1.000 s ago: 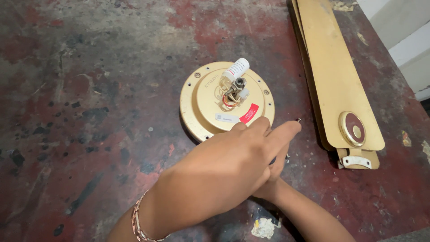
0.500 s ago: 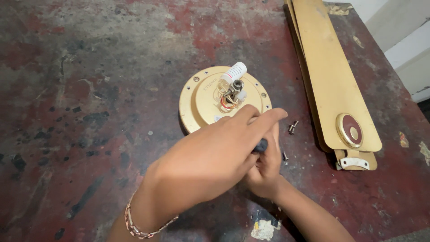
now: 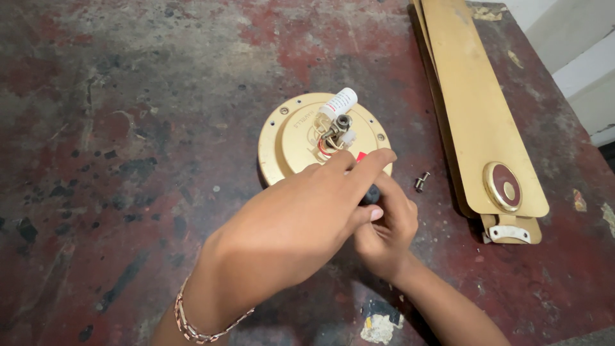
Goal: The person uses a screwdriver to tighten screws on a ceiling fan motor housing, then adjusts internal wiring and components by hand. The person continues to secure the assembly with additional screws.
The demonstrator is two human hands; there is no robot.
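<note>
Fan motor housing sits mid-table; bare table extends widely to its left, stacked fan blades line the right edge. Left hand and right hand both pinch a small dark part just beside the housing's near rim; a loose bolt lies near

Single head-worn view looked steeply down, close in, at the red-stained tabletop; both hands sat low-centre, gold fan motor mid-frame, blades at right edge.

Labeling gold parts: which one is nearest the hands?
The round gold motor housing, with wires on top, lies under the left hand's fingertips. The long gold blades lie farther right.
</note>
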